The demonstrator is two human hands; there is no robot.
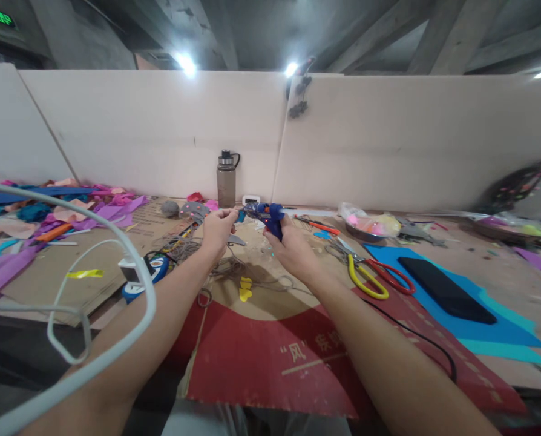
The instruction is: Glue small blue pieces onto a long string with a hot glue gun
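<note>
My right hand (291, 248) is wrapped round the handle of a blue hot glue gun (274, 219), whose nozzle points left. Close to that nozzle, my left hand (218, 231) is closed in a pinch. A small teal bit (241, 216) shows at its fingertips, too small to name. Below the hands, yellow cut pieces (245, 289) lie on the cardboard (270, 306), with tangled grey cord (227, 266) beside them. A grey piece with pink dots (194, 211) lies just beyond my left hand.
A bottle (226, 184) stands at the back. Yellow-and-red-handled scissors (365, 275) and a black phone (445, 287) on blue sheets (501, 330) lie right. Coloured scraps (71, 209) and a tape measure (146, 277) are left. A white cable (150, 297) loops across the near left.
</note>
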